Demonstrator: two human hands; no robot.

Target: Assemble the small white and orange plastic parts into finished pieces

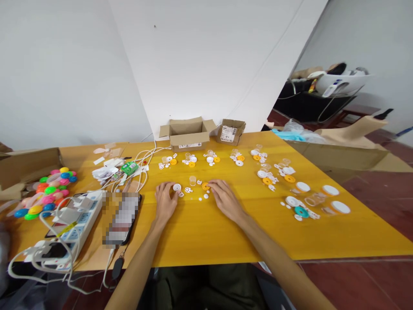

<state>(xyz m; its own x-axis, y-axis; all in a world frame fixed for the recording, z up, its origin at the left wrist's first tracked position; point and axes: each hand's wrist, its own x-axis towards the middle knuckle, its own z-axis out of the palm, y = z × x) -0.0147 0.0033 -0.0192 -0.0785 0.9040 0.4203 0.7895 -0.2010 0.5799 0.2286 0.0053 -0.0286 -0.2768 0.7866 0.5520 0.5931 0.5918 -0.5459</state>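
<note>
My left hand [166, 201] is closed at the edge of a white round lid [177, 187], its fingertips and thumb against it. Across from it, my right hand [224, 199] has its fingertips on an orange ring-shaped cap [205, 186]. Between the hands stands a small clear plastic cup [192, 181]. Small white cutouts with red spots [187, 190] lie near the lid, and little white discs [205, 196] lie below the orange cap.
Similar groups of clear cups, lids and orange rings [192, 165] line the back and right. White-lidded jars [331, 190] stand at right. Behind are cardboard boxes [190, 140]. At left are a phone [124, 219], a power strip [82, 226], cables and colourful plastic balls [48, 199].
</note>
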